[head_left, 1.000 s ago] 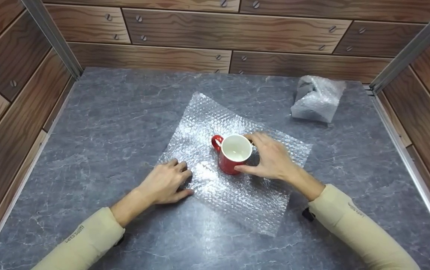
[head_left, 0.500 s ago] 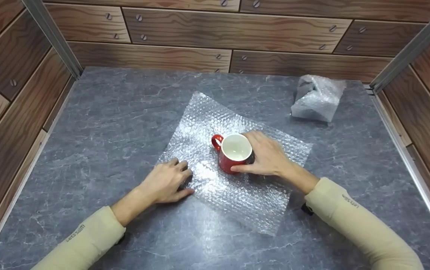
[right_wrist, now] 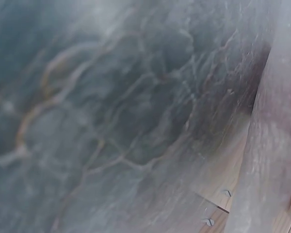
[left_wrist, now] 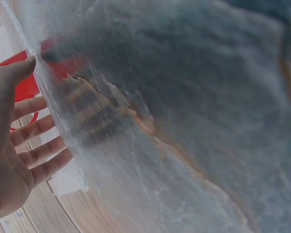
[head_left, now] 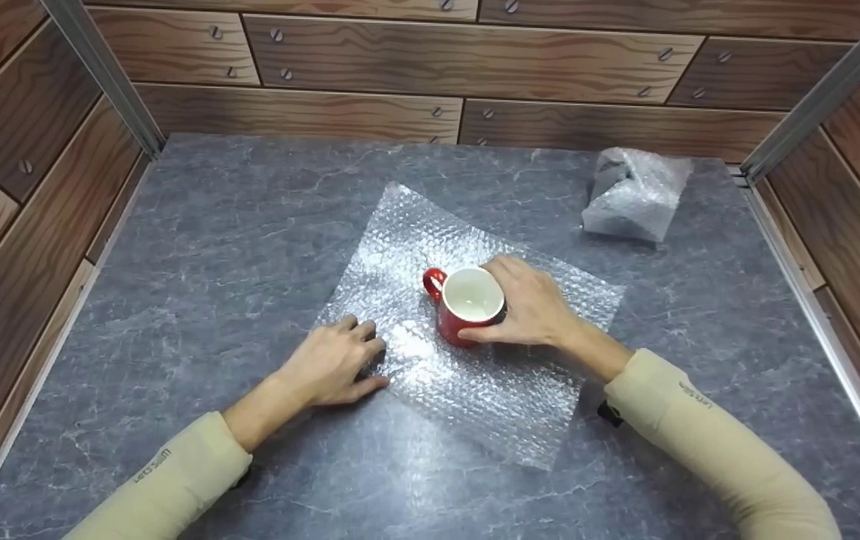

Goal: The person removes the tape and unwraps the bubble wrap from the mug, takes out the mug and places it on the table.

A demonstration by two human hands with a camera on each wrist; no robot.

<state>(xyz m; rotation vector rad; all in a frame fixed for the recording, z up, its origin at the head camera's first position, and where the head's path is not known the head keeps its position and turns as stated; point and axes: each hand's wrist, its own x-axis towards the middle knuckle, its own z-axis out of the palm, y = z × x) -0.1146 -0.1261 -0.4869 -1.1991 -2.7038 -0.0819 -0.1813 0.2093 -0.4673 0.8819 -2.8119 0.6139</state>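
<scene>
Two hands of yours work over one sheet of bubble wrap [head_left: 505,409], which lies flat and askew on the grey marbled tabletop [head_left: 212,225] at the centre of the head view. The red mug [head_left: 454,327], white inside, appears to stand upright on the sheet, just right of the frame's centre, with its handle [head_left: 428,284] toward the left of the frame. Your right hand [head_left: 531,304] grasps the mug from the side away from the handle, thumb on the near wall and fingers passing behind it. Your left hand [head_left: 336,364] grips nothing that can be seen: its fingers rest, relaxed, at the left edge of the sheet, and the left wrist view shows them spread beside the film. The right wrist view gives mostly blurred film and tabletop, so it adds nothing on the grip. At the upper right of the frame sits a crumpled bubble-wrap bundle [head_left: 636,196], its contents hidden. The step in hand seems to be placing the mug for wrapping, with no fold yet made. The next move probably calls for you to steady the mug with your right hand while your left lifts the near-left edge over it, clearing the handle.
</scene>
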